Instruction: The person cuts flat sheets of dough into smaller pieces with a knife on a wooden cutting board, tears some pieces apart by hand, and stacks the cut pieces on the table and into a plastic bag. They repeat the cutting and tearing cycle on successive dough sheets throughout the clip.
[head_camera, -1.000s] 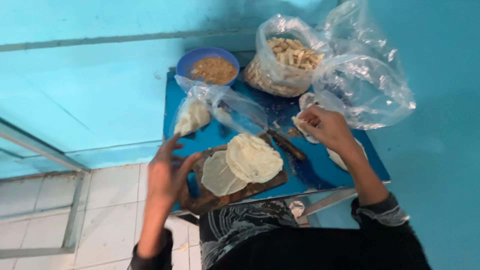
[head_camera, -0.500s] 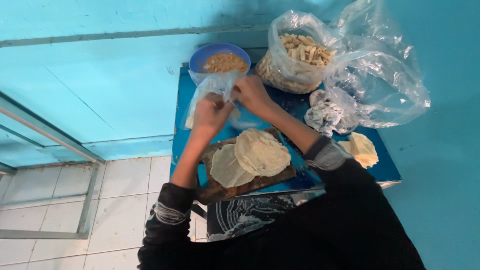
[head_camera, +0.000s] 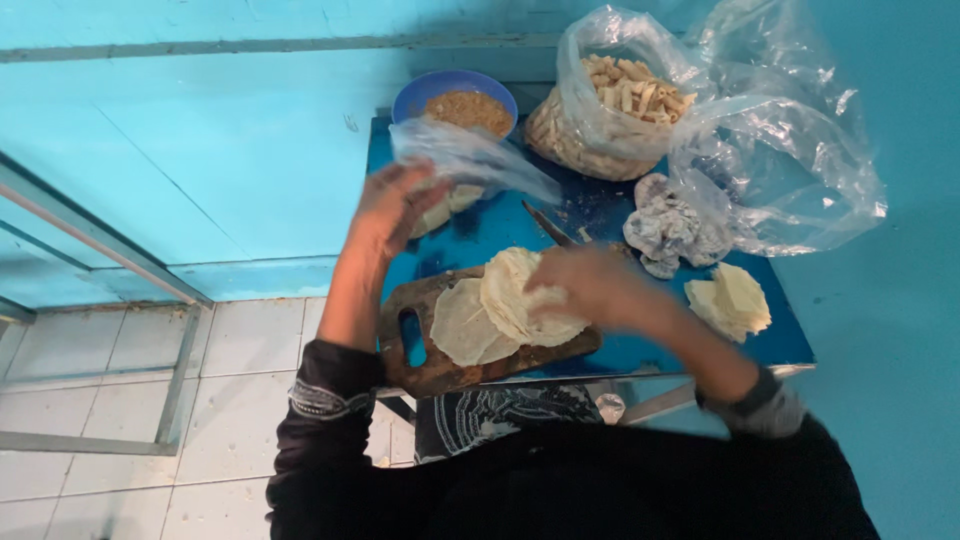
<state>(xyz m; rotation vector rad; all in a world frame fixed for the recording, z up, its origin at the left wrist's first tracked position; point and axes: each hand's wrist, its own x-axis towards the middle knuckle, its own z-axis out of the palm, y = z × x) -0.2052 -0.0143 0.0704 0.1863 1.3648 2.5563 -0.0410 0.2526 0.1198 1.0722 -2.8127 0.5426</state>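
Observation:
My left hand (head_camera: 392, 205) grips a clear plastic bag (head_camera: 470, 165) holding pale thin sheets, at the left of the blue table (head_camera: 500, 225). My right hand (head_camera: 585, 285), blurred, rests on a stack of round pale wrappers (head_camera: 515, 300). The stack lies beside a single flat wrapper (head_camera: 462, 325) on a dark wooden board (head_camera: 440, 370). A knife (head_camera: 548, 225) lies just behind the board.
A blue bowl of brown filling (head_camera: 455, 100) stands at the back. A large clear bag of pale rolled pieces (head_camera: 620, 100) and an empty crumpled bag (head_camera: 790, 160) sit at the back right. Folded wrappers (head_camera: 730, 300) lie at the right edge. White floor tiles (head_camera: 230, 360) lie below.
My right hand left the small plastic bag and came down onto the wrappers on the board. My left hand stays on the bag.

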